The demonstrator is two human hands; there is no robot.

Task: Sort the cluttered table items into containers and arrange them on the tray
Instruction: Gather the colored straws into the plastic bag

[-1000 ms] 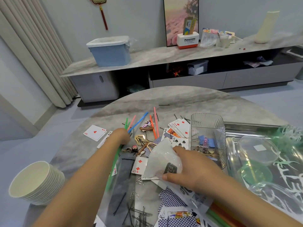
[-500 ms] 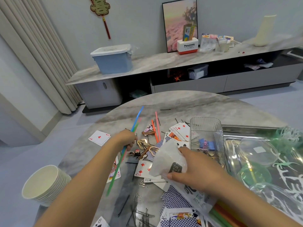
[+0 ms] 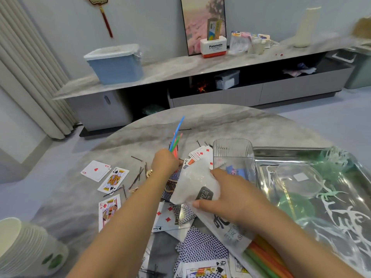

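Observation:
My left hand grips a bunch of coloured straws, blue, green and red, pointing up and away over the round marble table. My right hand holds a white translucent plastic bag with printed lettering; more straws stick out of its near end. Playing cards and black hairpins lie scattered around both hands. A clear ribbed container with small blue clips inside stands by the steel tray.
On the tray lie clear plastic lids, a green lid and pale green paper cut-outs. A stack of paper bowls stands at the table's near left edge. A long sideboard with a blue bin runs along the far wall.
My left hand has lifted the straws off the table and carried them rightward, close to the bag's mouth. The right hand keeps holding the bag. The camera has moved closer.

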